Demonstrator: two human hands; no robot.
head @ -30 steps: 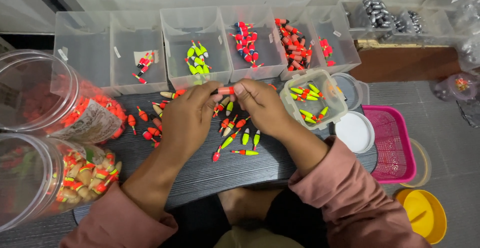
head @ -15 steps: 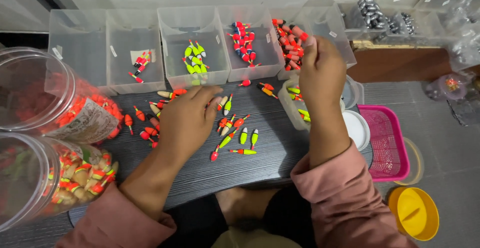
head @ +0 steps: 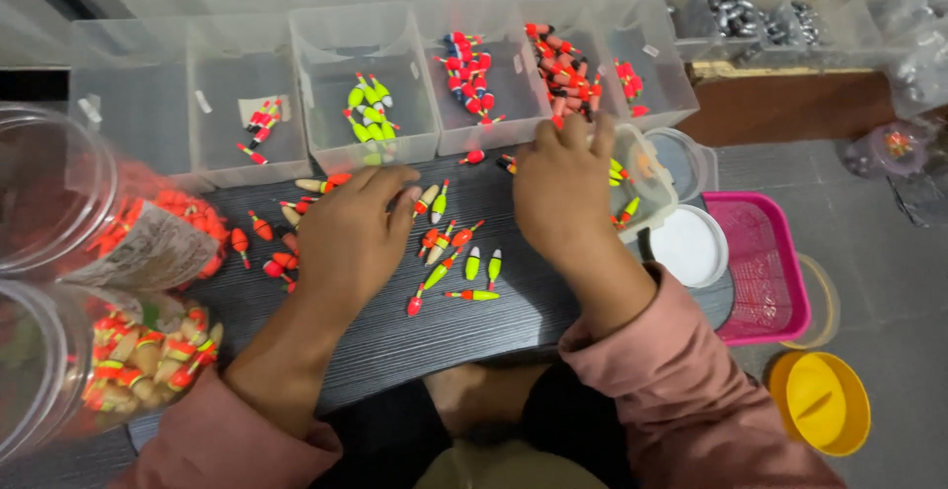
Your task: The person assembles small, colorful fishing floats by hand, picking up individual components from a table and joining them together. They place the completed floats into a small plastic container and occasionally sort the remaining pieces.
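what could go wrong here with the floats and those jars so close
The left hand rests over loose fishing floats on the dark board; a sweep of the wrist might scatter them off the edge. The two clear jars lie on their sides at the board's left and may roll. The right hand could nudge the small tub beside it.

Your left hand (head: 351,237) lies palm down, fingers (head: 390,185) curled forward; your right hand (head: 558,193) reaches ahead, fingers (head: 573,133) spread, both forearms angled inward.

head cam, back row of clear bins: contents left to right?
Empty bin → few red floats → yellow-green floats → red-blue floats → red-orange floats → small red floats.
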